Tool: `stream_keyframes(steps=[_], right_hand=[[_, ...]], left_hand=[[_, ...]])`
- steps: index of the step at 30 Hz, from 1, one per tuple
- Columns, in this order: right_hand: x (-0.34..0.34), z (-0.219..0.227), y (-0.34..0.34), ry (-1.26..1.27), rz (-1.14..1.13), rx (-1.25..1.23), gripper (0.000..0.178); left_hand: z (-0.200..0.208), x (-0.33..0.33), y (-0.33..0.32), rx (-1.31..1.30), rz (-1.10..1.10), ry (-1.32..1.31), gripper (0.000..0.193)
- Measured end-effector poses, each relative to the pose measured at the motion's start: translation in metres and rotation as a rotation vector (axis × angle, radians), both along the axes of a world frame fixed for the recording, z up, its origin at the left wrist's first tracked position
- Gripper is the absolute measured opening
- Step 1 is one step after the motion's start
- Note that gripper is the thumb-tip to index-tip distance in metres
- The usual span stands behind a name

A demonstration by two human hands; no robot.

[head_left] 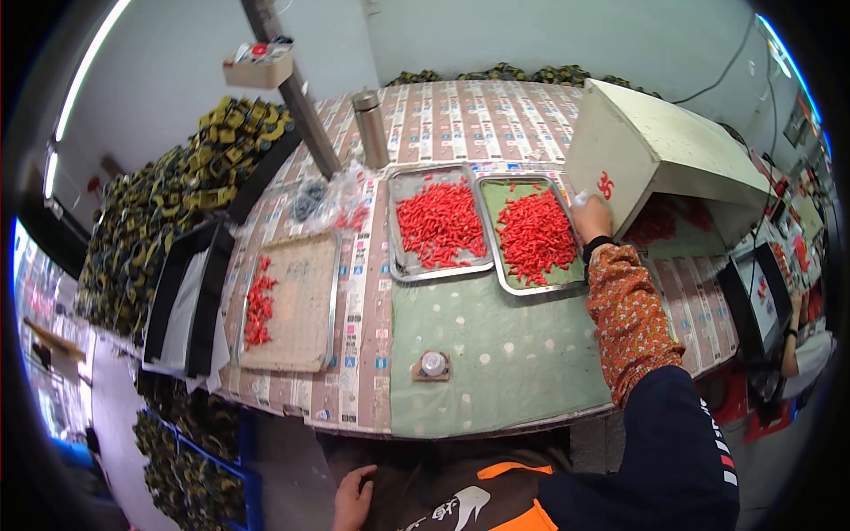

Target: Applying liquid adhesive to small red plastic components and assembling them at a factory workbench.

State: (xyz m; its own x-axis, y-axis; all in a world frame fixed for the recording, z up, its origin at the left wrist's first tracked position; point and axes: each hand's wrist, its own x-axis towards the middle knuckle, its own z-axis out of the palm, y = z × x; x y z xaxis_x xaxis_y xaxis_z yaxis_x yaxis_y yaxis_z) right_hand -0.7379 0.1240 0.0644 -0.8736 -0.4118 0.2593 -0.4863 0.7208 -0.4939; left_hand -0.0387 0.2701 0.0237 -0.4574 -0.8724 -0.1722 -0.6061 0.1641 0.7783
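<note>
My right hand (593,219), in an orange floral sleeve cover, reaches forward between a metal tray and a pale box. Its fingers close round a small whitish translucent thing (580,199) whose kind I cannot make out. Small red pieces (535,237) fill much of the right metal tray (529,290) beside that hand. More red pieces (439,221) are heaped in the middle metal tray (443,275). Down by my lap, my left hand (354,500) rests with fingers loosely apart, holding nothing. A small round whitish object on a brown base (432,365) sits on the green mat (487,336).
A third tray (301,310) at left holds red pieces along one side. Behind it lie a plastic bag (345,199) and a metal flask (370,128). The open-fronted box (664,142) stands right. Yellow-black parts (168,195) pile up left. A co-worker's arm (791,341) shows far right.
</note>
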Motion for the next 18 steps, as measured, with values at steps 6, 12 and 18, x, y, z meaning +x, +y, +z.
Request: stream_keyframes(steps=[6, 12, 18], right_hand=[[-0.013, -0.020, -0.012, 0.021, -0.007, 0.015, 0.039], [-0.019, -0.020, -0.007, 0.084, 0.018, -0.024, 0.037], [0.004, 0.018, 0.030, 0.142, 0.258, -0.254, 0.041]], left_hand=[[0.017, -0.018, 0.025, 0.007, 0.089, -0.096, 0.034], [-0.011, -0.012, 0.032, -0.073, 0.023, -0.118, 0.034], [-0.004, -0.019, -0.002, -0.048, -0.112, -0.218, 0.033]])
